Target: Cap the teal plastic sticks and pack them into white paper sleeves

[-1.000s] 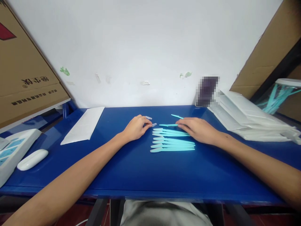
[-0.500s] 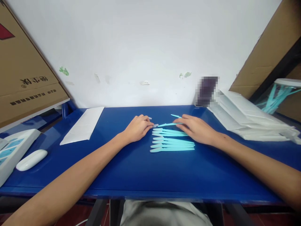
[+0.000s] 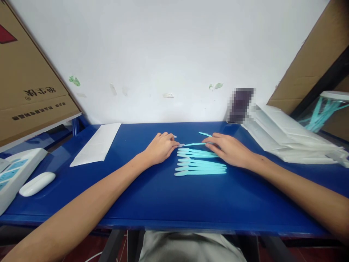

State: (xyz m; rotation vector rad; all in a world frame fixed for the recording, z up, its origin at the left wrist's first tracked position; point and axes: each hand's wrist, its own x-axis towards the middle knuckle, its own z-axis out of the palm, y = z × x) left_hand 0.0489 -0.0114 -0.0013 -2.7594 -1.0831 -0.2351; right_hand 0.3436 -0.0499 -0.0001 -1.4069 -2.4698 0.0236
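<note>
Turquoise eyebrow razors (image 3: 203,173) with pale, translucent blade ends lie in a stacked row on the blue table, handles pointing right. Beyond the row, my right hand (image 3: 225,147) pinches the handle of another eyebrow razor (image 3: 195,144) between thumb and fingers. At that razor's left end, my left hand (image 3: 161,148) is closed on a small clear cap (image 3: 181,145), which meets or nearly meets the blade end. A second pale piece (image 3: 175,137) shows past my left fingers. One more turquoise razor (image 3: 204,134) sticks out behind my right fingers, partly hidden; I cannot tell whether it is held.
A flat white packet (image 3: 95,145) and a white mouse-like case (image 3: 37,184) lie left, beside a white tray (image 3: 38,156) with blue pieces. White padded envelopes (image 3: 286,134) are piled right, near a clear tub (image 3: 324,109) of turquoise razors. A wall stands behind.
Both hands stay almost in place, still at the two ends of the same razor. The whole view has shifted very slightly.
</note>
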